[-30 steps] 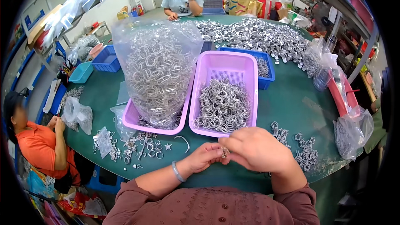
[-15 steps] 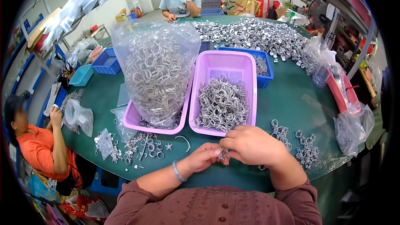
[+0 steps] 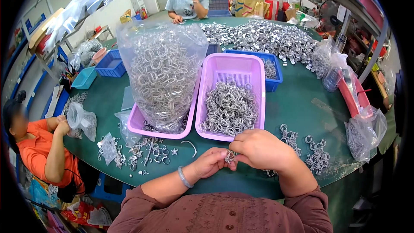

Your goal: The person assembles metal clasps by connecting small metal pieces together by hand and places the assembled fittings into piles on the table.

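Just in front of the purple basket's near edge, my left hand pinches a small silvery metal ring piece between thumb and fingers. My right hand is closed at the same piece from the right, its fingertips partly hidden behind the knuckles. Beyond both hands, the purple basket holds a heap of similar metal ring pieces. Small piles of linked metal pieces lie to the right of my right hand.
A large clear bag of metal rings stands in a second purple basket. Loose rings and stars lie left. A blue bin and a broad heap of metal parts sit farther back. One person sits left, another across.
My hands stay nearly in place, with the metal piece turned slightly between the fingers. The person on the left has lowered their hands toward the clear bag.
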The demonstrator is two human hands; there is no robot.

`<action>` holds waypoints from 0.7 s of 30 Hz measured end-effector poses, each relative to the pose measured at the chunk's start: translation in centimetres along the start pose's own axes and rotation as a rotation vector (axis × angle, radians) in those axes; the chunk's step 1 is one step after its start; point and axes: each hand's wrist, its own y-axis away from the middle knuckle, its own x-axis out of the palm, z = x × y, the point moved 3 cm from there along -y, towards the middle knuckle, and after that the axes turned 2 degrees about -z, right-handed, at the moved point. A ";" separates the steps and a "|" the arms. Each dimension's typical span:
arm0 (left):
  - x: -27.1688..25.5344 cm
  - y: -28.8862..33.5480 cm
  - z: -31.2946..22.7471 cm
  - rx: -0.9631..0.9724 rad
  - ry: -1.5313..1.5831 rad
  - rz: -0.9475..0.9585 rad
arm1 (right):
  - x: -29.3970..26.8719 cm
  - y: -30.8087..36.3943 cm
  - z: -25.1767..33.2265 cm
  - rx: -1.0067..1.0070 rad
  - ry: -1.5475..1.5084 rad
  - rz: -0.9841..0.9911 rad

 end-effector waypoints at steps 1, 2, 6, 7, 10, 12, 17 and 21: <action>0.1 0.0 0.0 0.002 -0.002 0.002 | 0.0 0.0 0.0 -0.001 0.003 -0.001; 0.2 0.0 -0.1 -0.003 0.013 -0.020 | 0.1 0.0 0.0 0.005 0.004 -0.002; 0.4 0.0 -0.2 0.022 0.035 0.009 | 0.0 0.1 0.1 0.014 0.014 0.000; 0.3 0.0 -0.2 0.025 0.033 0.010 | 0.0 0.0 0.1 0.012 0.017 -0.001; 0.2 0.0 -0.1 0.024 0.055 0.003 | 0.1 0.1 0.1 0.006 0.027 -0.006; 0.2 0.0 0.0 0.020 0.074 0.002 | 0.1 0.1 0.1 0.007 0.036 -0.005; 0.2 0.0 -0.1 -0.002 0.080 -0.046 | 0.1 0.1 0.1 0.010 0.040 -0.019; 0.3 0.0 -0.1 -0.006 0.088 -0.061 | 0.0 0.1 0.2 0.007 0.037 -0.028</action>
